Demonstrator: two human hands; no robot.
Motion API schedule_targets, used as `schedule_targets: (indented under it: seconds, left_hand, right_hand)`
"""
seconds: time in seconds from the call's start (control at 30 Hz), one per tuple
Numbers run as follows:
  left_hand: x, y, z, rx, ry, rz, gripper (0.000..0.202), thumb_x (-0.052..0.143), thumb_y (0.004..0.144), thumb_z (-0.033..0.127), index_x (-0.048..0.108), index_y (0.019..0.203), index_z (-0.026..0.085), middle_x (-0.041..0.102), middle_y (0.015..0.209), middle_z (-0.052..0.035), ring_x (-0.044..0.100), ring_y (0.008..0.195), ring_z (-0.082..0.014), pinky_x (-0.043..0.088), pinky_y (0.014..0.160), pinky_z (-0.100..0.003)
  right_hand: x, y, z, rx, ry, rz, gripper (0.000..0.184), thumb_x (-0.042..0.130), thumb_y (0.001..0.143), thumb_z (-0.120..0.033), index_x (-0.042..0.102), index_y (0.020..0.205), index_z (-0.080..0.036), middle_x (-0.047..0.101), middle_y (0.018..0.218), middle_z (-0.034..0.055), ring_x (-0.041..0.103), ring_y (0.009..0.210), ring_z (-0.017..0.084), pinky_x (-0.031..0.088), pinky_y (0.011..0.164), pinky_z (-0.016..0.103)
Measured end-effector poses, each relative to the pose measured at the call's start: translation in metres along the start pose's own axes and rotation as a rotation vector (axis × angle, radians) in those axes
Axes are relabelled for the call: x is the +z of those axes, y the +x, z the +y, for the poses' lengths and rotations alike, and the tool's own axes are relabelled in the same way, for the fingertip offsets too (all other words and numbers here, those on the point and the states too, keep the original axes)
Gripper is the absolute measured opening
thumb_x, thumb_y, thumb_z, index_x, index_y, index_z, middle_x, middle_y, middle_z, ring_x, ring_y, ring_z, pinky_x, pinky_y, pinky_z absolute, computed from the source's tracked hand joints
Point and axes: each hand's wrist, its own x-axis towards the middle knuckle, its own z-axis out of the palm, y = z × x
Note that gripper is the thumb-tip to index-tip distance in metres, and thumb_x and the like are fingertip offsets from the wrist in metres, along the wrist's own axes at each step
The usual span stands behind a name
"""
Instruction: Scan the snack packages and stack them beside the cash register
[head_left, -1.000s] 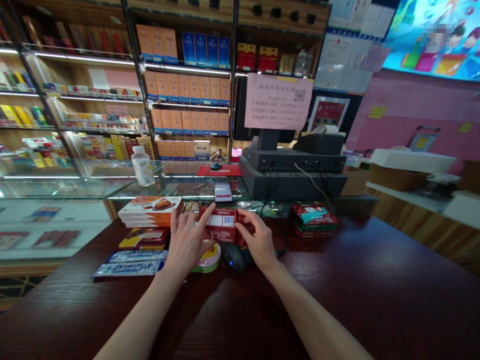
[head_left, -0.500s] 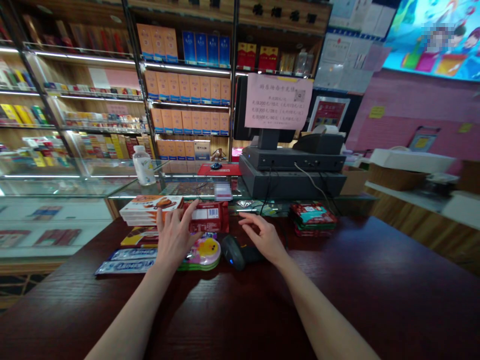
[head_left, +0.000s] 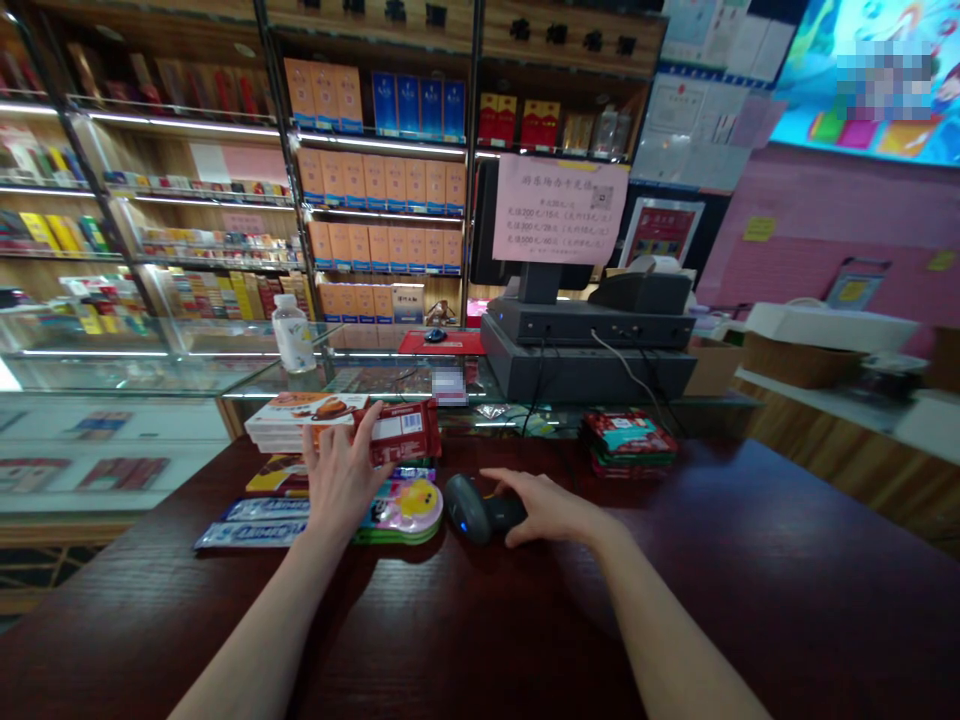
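**A:** ok so where's your left hand (head_left: 341, 480) right now? looks like it's spread out on that red pack (head_left: 405, 432), the one with the white barcode label showing.

**B:** yep, your fingers are apart and the tips touch the pack, but from this view nobody can tell if you actually have a grip on it. The pack sits just right of the stack of boxes with the pastry picture (head_left: 304, 416), up near the far edge of the dark wood counter (head_left: 750, 600).

**A:** and your right hand (head_left: 547, 505)?

**B:** that one's closed over the back of a black handheld barcode scanner (head_left: 474, 508), fingers on top and thumb curled under its side. The scanner lies on its side on the counter, with a little blue light glowing on it.

**A:** what's around you, then?

**B:** right under your left hand you've got round packs with a yellow chick on them (head_left: 409, 508), and blue-and-white foil bars (head_left: 251, 535) off to their left. A pile of red-and-green packs (head_left: 628, 445) sits to the right, in front of a black POS terminal (head_left: 589, 345) with a pink paper notice (head_left: 559, 208) above it. Behind the glass counter (head_left: 187, 370), shelves of orange boxes (head_left: 382, 185) fill the upper middle of the frame.
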Motion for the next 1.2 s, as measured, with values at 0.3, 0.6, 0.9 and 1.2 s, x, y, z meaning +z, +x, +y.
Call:
schedule_targets:
  seconds: [0.3, 0.6, 0.9, 1.2]
  left_hand:
    - [0.000, -0.001, -0.001, -0.022, -0.024, -0.012, 0.080, 0.068, 0.080, 0.037, 0.035, 0.153, 0.026, 0.060, 0.107, -0.0091, 0.053, 0.113, -0.0321, 0.020, 0.117, -0.059]
    - [0.004, -0.001, -0.001, 0.001, -0.017, -0.019, 0.079, 0.067, 0.082, 0.036, 0.036, 0.154, 0.025, 0.059, 0.107, -0.0102, 0.053, 0.112, -0.0324, 0.020, 0.118, -0.060]
    - [0.007, -0.002, 0.002, 0.013, 0.021, -0.003, 0.079, 0.067, 0.082, 0.035, 0.037, 0.153, 0.025, 0.057, 0.106, -0.0099, 0.052, 0.111, -0.0320, 0.022, 0.118, -0.058]
    - [0.011, -0.001, 0.001, 0.008, 0.019, -0.008, 0.081, 0.071, 0.079, 0.034, 0.039, 0.153, 0.026, 0.056, 0.106, -0.0090, 0.053, 0.109, -0.0307, 0.021, 0.119, -0.058]
  right_hand:
    - [0.005, 0.003, -0.006, -0.104, -0.010, 0.078, 0.073, 0.067, 0.064, -0.011, 0.061, 0.133, -0.032, 0.074, 0.115, 0.0009, 0.069, 0.099, 0.024, 0.049, 0.088, 0.033]
    - [-0.011, 0.003, -0.022, -0.228, 0.051, 0.277, 0.066, 0.064, 0.075, -0.012, 0.055, 0.139, -0.026, 0.063, 0.133, 0.0069, 0.062, 0.120, 0.023, 0.046, 0.107, 0.040]
    - [-0.011, 0.002, -0.027, -0.212, 0.141, 0.289, 0.072, 0.070, 0.078, -0.016, 0.047, 0.145, -0.032, 0.067, 0.131, 0.0032, 0.064, 0.118, 0.023, 0.046, 0.106, 0.044]
    - [-0.011, 0.002, -0.027, -0.229, 0.202, 0.260, 0.077, 0.073, 0.078, -0.018, 0.044, 0.147, -0.033, 0.068, 0.127, 0.0038, 0.066, 0.115, 0.023, 0.047, 0.104, 0.041]
